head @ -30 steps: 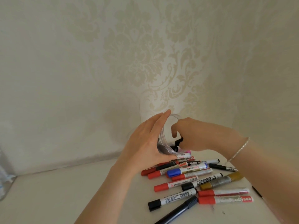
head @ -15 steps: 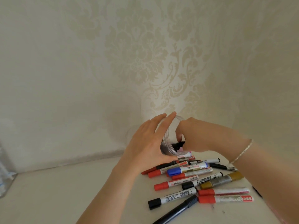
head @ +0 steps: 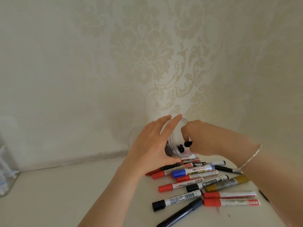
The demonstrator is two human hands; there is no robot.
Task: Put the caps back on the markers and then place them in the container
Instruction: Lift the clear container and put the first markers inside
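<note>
Head view: my left hand (head: pixel 150 148) curls round the tilted clear jar (head: pixel 176 145), fingers together; my right hand (head: pixel 205 138) pinches a black marker (head: pixel 237 143) at its mouth.

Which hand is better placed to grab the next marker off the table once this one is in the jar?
Right. The left hand holds the tilted clear plastic jar, while the right hand pinches a black marker at its mouth, directly above the pile including the blue-capped marker.
</note>
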